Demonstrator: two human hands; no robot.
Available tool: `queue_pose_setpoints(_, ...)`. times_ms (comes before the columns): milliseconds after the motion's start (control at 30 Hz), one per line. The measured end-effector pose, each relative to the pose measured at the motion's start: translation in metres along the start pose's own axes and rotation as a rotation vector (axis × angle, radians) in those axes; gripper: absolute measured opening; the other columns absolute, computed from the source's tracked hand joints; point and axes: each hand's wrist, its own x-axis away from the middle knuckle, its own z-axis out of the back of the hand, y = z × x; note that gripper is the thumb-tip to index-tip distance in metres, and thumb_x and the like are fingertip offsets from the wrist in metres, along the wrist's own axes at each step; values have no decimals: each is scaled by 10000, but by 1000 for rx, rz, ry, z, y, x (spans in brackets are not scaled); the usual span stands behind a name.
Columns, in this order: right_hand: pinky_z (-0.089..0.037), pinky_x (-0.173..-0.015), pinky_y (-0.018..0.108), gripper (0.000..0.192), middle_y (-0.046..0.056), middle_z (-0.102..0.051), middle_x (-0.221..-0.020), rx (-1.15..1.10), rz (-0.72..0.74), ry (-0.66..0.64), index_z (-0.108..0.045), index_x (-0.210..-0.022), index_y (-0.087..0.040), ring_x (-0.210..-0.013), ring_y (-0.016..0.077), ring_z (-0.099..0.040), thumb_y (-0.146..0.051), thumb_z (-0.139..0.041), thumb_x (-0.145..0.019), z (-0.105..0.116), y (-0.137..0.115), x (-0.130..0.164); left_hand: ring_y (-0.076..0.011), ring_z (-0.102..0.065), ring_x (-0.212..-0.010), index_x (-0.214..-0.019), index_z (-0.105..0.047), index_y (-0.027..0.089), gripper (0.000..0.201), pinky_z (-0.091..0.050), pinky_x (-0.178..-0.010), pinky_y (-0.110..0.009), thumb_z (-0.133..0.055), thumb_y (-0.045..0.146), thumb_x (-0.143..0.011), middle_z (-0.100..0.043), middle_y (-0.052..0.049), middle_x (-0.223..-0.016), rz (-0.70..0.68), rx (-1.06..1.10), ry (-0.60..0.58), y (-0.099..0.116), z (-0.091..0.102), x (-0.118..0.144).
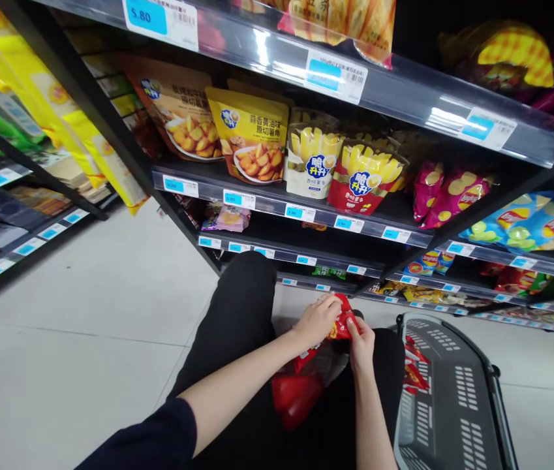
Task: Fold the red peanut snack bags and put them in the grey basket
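Down low, both hands hold one red snack bag (341, 324) over the person's lap, just left of the grey shopping basket (453, 398). Left hand (316, 320) closed over the bag's top edge, fingers curled on it. Right hand (362, 344) pinches the bag's right side, thumb on front. Bag's top sits between the two hands; the lower part of the bag is blurred and hangs toward the black trousers (242, 313), shiny red. More red packs (414, 365) lie inside the basket at its left wall. The basket stands on the pale tiled floor (85, 326), right of the legs.

Beyond the basket, up and left of it, dark shelving (277, 196) with blue price tags (299, 212). On that shelf: yellow pouch of potato wedges (252, 134), white fries-style carton (312, 163), red fries-style carton (365, 176), pink chip bags (446, 192) further right. Blue-green chip bags (531, 225) above the basket's far end. Dark sleeve (149, 440) on the left arm at bottom edge.
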Motion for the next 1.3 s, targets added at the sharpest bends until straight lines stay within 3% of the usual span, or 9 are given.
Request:
queue_pose_setpoints(100, -463, -601, 259, 314, 32, -650, -693, 83, 7, -35, -651, -780, -140, -632, 163, -585, -437, -643, -678, 3, -2, -2, -173, -545, -924, -926, -540, 167, 175, -485, -779, -299, -367, 162, -898, -558, -55, -962, 46, 36, -10, 1, -2, 1)
queue_pose_setpoints(233, -455, -608, 254, 346, 37, -669, -738, 280, 41, -40, -657, -867, -161, -664, 177, -598, -437, -654, -658, 8, -9, -3, -194, -534, -922, -958, -544, 149, 159, -492, -764, -314, -409, 139, -875, -556, -66, -959, -104, 6, -96, -1, -9, 3)
queue_pose_setpoints(433, -355, -482, 232, 368, 17, -607, -561, 588, 112, -1, -647, -686, -174, -476, 138, -482, -519, -530, -743, 27, -33, 17, -167, -548, -938, -946, -551, 135, 158, -487, -845, -294, -405, 148, -886, -551, -74, -994, -182, 170, -108, 16, -12, 8)
queue_pose_setpoints(600, -344, -448, 224, 399, 8, -563, -533, 519, 30, 137, -617, -672, -158, -480, 138, -457, -543, -532, -731, 69, -46, 46, -201, -480, -1152, -1079, -519, 136, 245, -466, -929, -308, -410, 257, -896, -508, -113, -1174, -295, 220, -87, 38, -11, 20)
queue_pose_setpoints(733, -381, -480, 235, 400, 12, -577, -566, 406, -68, 267, -611, -686, -155, -517, 151, -479, -553, -579, -687, 101, -40, 67, -187, -557, -1060, -1111, -525, 123, 279, -488, -889, -296, -348, 212, -914, -570, -109, -1159, -457, 163, -60, 48, -21, 20)
queue_pose_setpoints(933, -404, -550, 247, 421, 22, -599, -605, 416, -92, 494, -604, -675, -158, -581, 165, -509, -578, -571, -678, 115, -20, 95, -204, -557, -988, -951, -595, 122, 253, -425, -929, -359, -351, 117, -884, -632, -95, -996, -702, 41, -101, 72, -27, 2)
queue_pose_setpoints(1100, -417, -556, 257, 463, 43, -628, -631, 415, -84, 630, -627, -733, -139, -593, 177, -537, -593, -557, -681, 111, -12, 104, -184, -519, -891, -862, -577, 154, 194, -367, -950, -392, -385, 122, -867, -592, -56, -865, -612, 32, -258, 91, -18, -11)
queue_pose_setpoints(1300, -447, -558, 268, 433, 39, -651, -663, 166, -129, 611, -626, -749, -141, -599, 176, -565, -543, -663, -590, 112, -5, 99, -185, -486, -898, -817, -556, 149, 168, -442, -769, -299, -400, 180, -873, -498, -77, -982, -440, 75, -399, 92, -13, -15)
